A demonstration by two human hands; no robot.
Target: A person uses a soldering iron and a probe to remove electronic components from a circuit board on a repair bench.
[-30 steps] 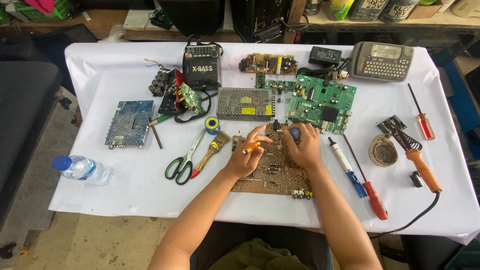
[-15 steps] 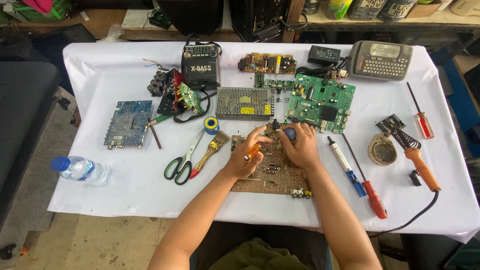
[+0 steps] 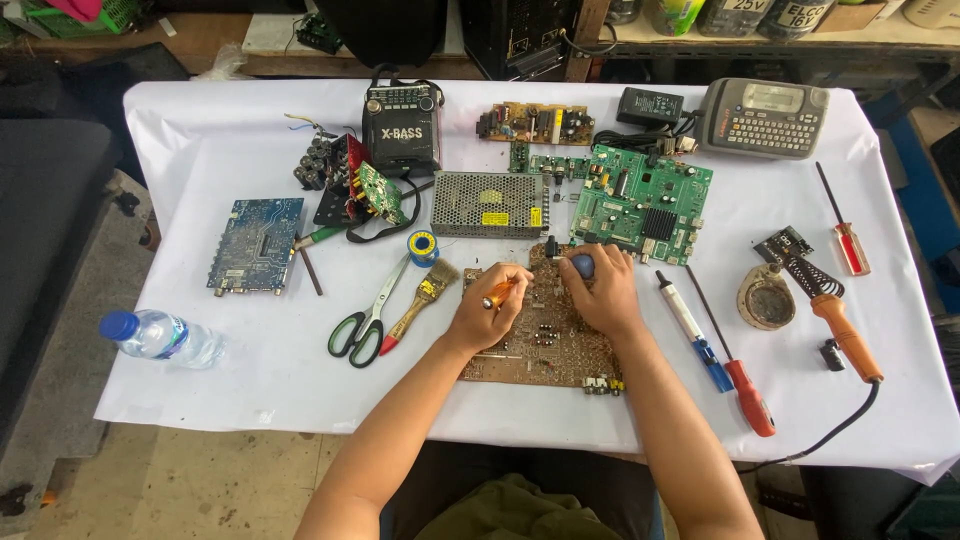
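A brown circuit board (image 3: 540, 350) lies on the white-covered table (image 3: 300, 400) in front of me. My left hand (image 3: 490, 305) rests on the board's left part and grips a small orange-handled tool (image 3: 498, 293). My right hand (image 3: 598, 290) lies on the board's upper right and is closed around a small dark blue round object (image 3: 583, 265). Both hands sit close together over the board, and what lies under the palms is hidden.
Scissors (image 3: 365, 322), a brush (image 3: 420, 302) and a solder spool (image 3: 423, 246) lie left. A green board (image 3: 640, 205) and a metal power supply (image 3: 490, 204) sit behind. Screwdrivers (image 3: 735, 360), a soldering iron (image 3: 845, 335) and a water bottle (image 3: 160, 338) lie around.
Both hands have shifted only slightly on the brown board; the left hand's orange tool has turned a little. Nothing else on the table moved.
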